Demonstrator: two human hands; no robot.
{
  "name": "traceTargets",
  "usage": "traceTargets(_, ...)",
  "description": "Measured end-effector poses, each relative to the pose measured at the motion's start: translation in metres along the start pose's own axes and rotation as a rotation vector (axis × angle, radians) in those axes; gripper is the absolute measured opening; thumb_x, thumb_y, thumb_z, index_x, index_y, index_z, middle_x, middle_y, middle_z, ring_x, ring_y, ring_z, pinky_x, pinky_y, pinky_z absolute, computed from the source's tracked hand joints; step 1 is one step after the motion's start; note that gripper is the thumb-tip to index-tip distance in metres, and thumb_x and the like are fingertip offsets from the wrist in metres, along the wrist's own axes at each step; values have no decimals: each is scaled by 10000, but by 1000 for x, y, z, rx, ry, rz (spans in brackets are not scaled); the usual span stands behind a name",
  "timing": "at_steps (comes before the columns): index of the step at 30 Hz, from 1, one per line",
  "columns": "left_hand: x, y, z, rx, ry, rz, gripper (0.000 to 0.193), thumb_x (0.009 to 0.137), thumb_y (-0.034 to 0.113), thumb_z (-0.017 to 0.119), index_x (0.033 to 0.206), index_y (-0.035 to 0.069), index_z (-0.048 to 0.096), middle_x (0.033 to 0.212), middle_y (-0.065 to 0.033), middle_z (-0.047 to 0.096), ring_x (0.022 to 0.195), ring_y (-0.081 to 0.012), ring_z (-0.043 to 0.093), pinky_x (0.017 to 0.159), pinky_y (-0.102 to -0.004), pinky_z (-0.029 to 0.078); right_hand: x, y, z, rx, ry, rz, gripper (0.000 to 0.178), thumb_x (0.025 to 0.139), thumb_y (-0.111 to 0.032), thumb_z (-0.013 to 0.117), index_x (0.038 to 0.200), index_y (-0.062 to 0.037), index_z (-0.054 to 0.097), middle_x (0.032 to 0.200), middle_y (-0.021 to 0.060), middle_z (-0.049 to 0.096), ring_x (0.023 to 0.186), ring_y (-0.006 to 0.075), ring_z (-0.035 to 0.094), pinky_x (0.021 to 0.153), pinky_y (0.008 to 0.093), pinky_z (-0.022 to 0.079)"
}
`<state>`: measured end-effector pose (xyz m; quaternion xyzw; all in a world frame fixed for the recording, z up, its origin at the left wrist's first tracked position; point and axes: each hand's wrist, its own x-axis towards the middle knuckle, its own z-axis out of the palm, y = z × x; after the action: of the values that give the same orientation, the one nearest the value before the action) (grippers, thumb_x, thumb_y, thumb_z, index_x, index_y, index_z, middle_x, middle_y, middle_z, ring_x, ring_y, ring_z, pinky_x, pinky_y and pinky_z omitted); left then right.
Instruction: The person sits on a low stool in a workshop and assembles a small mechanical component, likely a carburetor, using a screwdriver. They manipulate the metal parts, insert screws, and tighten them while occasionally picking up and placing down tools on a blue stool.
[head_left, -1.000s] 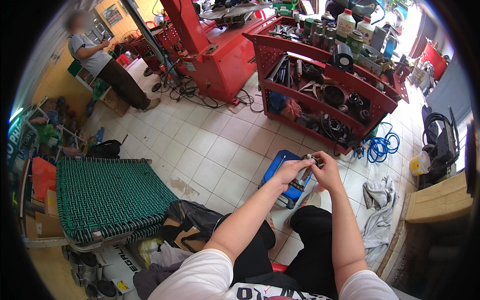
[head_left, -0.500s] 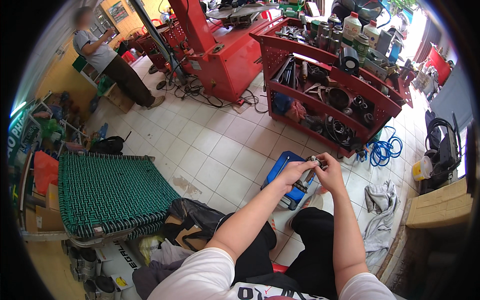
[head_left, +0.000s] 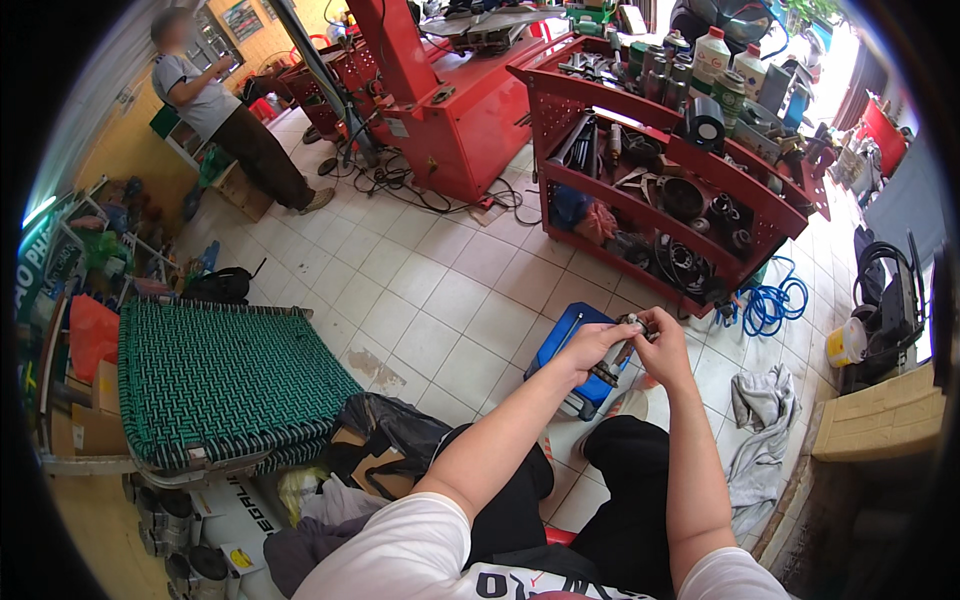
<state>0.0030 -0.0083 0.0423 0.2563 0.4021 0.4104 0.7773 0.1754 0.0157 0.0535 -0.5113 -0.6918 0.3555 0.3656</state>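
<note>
My left hand (head_left: 592,350) and my right hand (head_left: 662,350) meet above a blue case (head_left: 558,335), fingertips pinched together. Between them is a small metal part (head_left: 637,323), mostly covered by the fingers, so its kind does not show. A dark ridged piece (head_left: 604,375) shows just under my left hand; whether it is joined to the small part, I cannot tell. The blue case stands on the tiled floor (head_left: 440,345) in front of my knees.
A red tool cart (head_left: 665,160) with bottles, cans and tools stands ahead. Left of it is a red machine (head_left: 450,140) with loose cables. A blue hose (head_left: 775,305) and a grey cloth (head_left: 755,430) lie right. A green woven lounger (head_left: 225,385) is left; a person (head_left: 215,100) stands beyond.
The whole view has shifted slightly. My hands stay together over the blue case, with the fingers on the small part barely changed.
</note>
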Motion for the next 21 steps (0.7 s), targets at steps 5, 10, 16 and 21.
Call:
traceTargets(5,0,-1,0,-3,-6,13,282,973,321,728,1049,50,729,891,-17,711,756,-87,663,670,-244,524,0,7,2,-26,19,-56,209,815,-83,713,993,17,666,866,121,690,748,195,647,679,325,519)
traceTargets(10,1,-1,0,3,-14,4,293,971,329,731,1050,47,727,887,-16,708,755,-86,662,672,-243,523,1,7,3,37,11,-43,227,814,-76,713,1019,13,669,860,110,681,736,198,638,664,327,515)
traceTargets(16,3,-2,-2,4,-6,0,291,970,324,733,1051,45,730,894,-18,712,761,-87,664,680,-248,527,0,7,2,-32,9,-36,225,811,-71,714,1014,11,667,867,114,676,722,200,629,656,329,510)
traceTargets(21,3,-3,-1,-7,-4,17,282,970,318,734,1041,45,736,899,-22,715,771,-88,668,688,-247,527,0,9,2,-34,17,-57,214,808,-68,710,1002,11,664,873,115,673,743,196,629,658,326,507)
